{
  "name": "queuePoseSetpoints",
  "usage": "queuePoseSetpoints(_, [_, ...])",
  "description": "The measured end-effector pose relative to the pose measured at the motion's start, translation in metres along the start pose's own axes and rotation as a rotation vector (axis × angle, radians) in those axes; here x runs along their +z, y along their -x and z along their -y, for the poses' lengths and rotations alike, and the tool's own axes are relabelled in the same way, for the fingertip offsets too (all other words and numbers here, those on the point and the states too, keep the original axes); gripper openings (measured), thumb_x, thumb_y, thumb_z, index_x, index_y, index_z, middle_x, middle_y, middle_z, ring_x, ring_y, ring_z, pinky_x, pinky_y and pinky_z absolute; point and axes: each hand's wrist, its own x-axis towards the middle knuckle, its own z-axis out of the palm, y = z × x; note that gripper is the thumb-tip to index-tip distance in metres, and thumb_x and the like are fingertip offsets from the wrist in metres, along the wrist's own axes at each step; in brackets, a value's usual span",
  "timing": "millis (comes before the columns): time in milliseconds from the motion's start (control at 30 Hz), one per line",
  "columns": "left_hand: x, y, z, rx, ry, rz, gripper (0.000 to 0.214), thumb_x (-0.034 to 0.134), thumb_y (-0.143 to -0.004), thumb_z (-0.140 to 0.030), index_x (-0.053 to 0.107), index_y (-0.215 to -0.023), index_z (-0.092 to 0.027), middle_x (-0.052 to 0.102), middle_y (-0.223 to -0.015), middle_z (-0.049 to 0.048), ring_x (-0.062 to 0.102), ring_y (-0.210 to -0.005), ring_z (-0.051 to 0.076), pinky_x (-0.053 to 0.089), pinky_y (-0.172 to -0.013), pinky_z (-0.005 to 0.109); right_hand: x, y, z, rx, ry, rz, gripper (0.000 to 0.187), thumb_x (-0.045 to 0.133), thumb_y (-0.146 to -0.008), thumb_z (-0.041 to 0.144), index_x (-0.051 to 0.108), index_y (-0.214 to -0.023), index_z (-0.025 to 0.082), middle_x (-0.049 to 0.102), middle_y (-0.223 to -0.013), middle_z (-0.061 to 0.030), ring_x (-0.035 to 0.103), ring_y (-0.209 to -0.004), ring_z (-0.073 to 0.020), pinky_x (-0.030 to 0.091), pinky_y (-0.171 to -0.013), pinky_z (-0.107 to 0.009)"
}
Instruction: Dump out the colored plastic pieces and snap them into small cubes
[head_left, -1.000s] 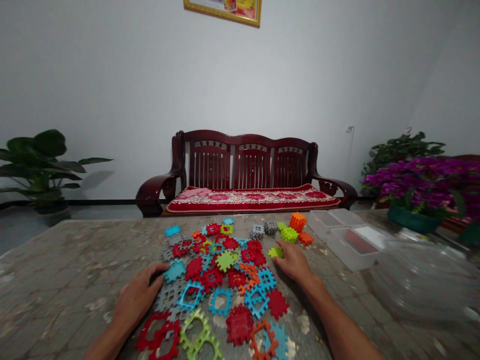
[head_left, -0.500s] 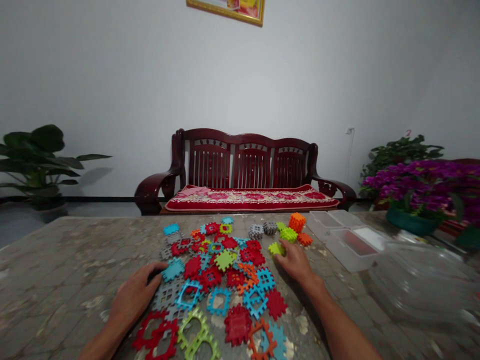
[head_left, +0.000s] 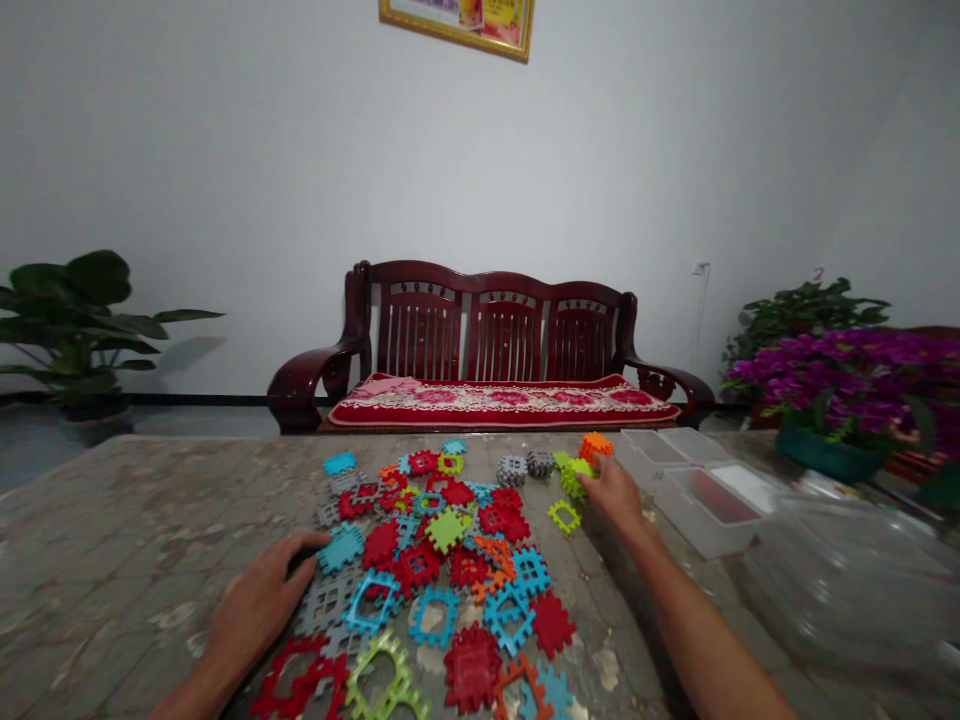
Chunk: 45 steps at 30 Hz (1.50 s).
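Note:
Toothed plastic interlocking tiles lie in a loose spread on the table, in red, blue, grey, green and orange. My right hand (head_left: 616, 502) has its fingers closed at the lime green tiles (head_left: 573, 474), gripping a tilted one at the stack; its fingertips are partly hidden. Just in front lies a hollow green tile (head_left: 564, 517). An orange stack (head_left: 596, 445) stands behind my right fingers. On the left, my left hand (head_left: 259, 595) rests on the table, thumb and forefinger apart, beside a solid blue tile (head_left: 342, 548).
Small grey stacks (head_left: 513, 470) stand left of the green ones. Clear plastic boxes (head_left: 709, 510) and a clear lidded container (head_left: 847, 580) occupy the right side, before a pot of purple flowers (head_left: 847, 390). Beyond the table is a wooden bench (head_left: 499, 320).
My right hand has moved back and right with a green tile to the green stack. The hollow green tile now shows uncovered. My left hand has barely moved.

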Motion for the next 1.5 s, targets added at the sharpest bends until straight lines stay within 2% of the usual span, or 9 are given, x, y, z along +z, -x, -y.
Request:
queuePoseSetpoints(300, [-0.006, 0.004, -0.009, -0.007, -0.025, 0.015, 0.037, 0.047, -0.086, -0.036, 0.076, -0.107, -0.026, 0.078, -0.119, 0.0035, 0.07, -0.111, 0.026, 0.051, -0.102, 0.04, -0.001, -0.001, -0.005, -0.083, 0.086, 0.089, 0.038, 0.06, -0.088, 0.039, 0.074, -0.117, 0.018, 0.076, -0.107, -0.0158, 0.07, -0.106, -0.0325, 0.049, -0.087, -0.037])
queuePoseSetpoints(433, [-0.006, 0.006, -0.012, -0.017, -0.032, 0.01, 0.037, 0.047, -0.086, -0.033, 0.075, -0.109, -0.026, 0.077, -0.12, 0.0032, 0.069, -0.113, 0.026, 0.05, -0.104, 0.041, -0.004, 0.009, 0.003, -0.119, 0.039, 0.019, 0.041, 0.063, -0.085, 0.034, 0.074, -0.121, 0.018, 0.075, -0.116, -0.0157, 0.068, -0.112, -0.0326, 0.048, -0.096, -0.04])
queuePoseSetpoints(533, [-0.004, 0.006, -0.01, -0.013, -0.034, 0.005, 0.037, 0.047, -0.087, -0.032, 0.075, -0.11, -0.026, 0.076, -0.122, 0.0026, 0.069, -0.115, 0.026, 0.048, -0.106, 0.041, -0.003, 0.033, 0.034, -0.178, -0.151, 0.021, 0.04, 0.062, -0.083, 0.029, 0.074, -0.121, 0.021, 0.075, -0.119, -0.011, 0.067, -0.112, -0.0284, 0.048, -0.1, -0.038])
queuePoseSetpoints(633, [-0.003, 0.007, -0.009, -0.001, -0.03, -0.006, 0.036, 0.048, -0.087, -0.032, 0.074, -0.11, -0.027, 0.077, -0.122, 0.0023, 0.069, -0.115, 0.025, 0.049, -0.105, 0.039, 0.001, 0.068, 0.083, -0.339, -0.315, 0.167, 0.036, 0.064, -0.083, 0.029, 0.076, -0.116, 0.022, 0.076, -0.115, -0.0082, 0.068, -0.109, -0.0257, 0.049, -0.098, -0.036])
queuePoseSetpoints(800, [-0.005, 0.008, -0.011, 0.001, -0.042, 0.014, 0.036, 0.046, -0.088, -0.031, 0.074, -0.11, -0.027, 0.077, -0.121, 0.0022, 0.068, -0.115, 0.025, 0.049, -0.104, 0.04, 0.009, 0.112, 0.153, -0.578, -0.297, 0.308, 0.047, 0.072, -0.081, 0.037, 0.07, -0.126, 0.025, 0.073, -0.123, -0.0077, 0.062, -0.118, -0.0268, 0.045, -0.104, -0.037])
queuePoseSetpoints(933, [-0.004, 0.008, -0.01, 0.009, -0.04, 0.002, 0.036, 0.046, -0.089, -0.03, 0.073, -0.111, -0.027, 0.076, -0.122, 0.0025, 0.068, -0.116, 0.025, 0.049, -0.105, 0.039, 0.013, 0.118, 0.178, -0.643, -0.187, 0.382, 0.071, 0.079, -0.074, 0.044, 0.061, -0.139, 0.022, 0.064, -0.138, -0.0128, 0.056, -0.128, -0.033, 0.043, -0.109, -0.044])
queuePoseSetpoints(1133, [-0.006, 0.009, -0.014, -0.008, -0.028, 0.008, 0.035, 0.047, -0.088, -0.029, 0.074, -0.11, -0.025, 0.077, -0.119, 0.0042, 0.069, -0.113, 0.026, 0.05, -0.103, 0.04, 0.014, 0.116, 0.183, -0.672, -0.077, 0.435, 0.057, 0.071, -0.077, 0.026, 0.065, -0.133, 0.02, 0.067, -0.133, -0.0129, 0.057, -0.126, -0.0309, 0.043, -0.108, -0.041])
queuePoseSetpoints(1300, [-0.008, 0.011, -0.018, 0.004, -0.038, -0.007, 0.035, 0.048, -0.087, -0.028, 0.074, -0.111, -0.025, 0.077, -0.118, 0.0033, 0.069, -0.112, 0.023, 0.05, -0.103, 0.036, 0.018, 0.114, 0.177, -0.621, -0.222, 0.415, 0.058, 0.073, -0.076, 0.032, 0.066, -0.133, 0.021, 0.067, -0.134, -0.0113, 0.058, -0.126, -0.0298, 0.042, -0.11, -0.041])
queuePoseSetpoints(1500, [-0.008, 0.008, -0.014, -0.009, -0.043, 0.0, 0.035, 0.047, -0.088, -0.031, 0.075, -0.109, -0.027, 0.077, -0.121, 0.0017, 0.07, -0.114, 0.024, 0.051, -0.103, 0.037, 0.021, 0.084, 0.139, -0.471, -0.439, 0.313, 0.062, 0.073, -0.07, 0.025, 0.066, -0.131, 0.021, 0.07, -0.127, -0.0093, 0.065, -0.114, -0.0268, 0.049, -0.102, -0.039])
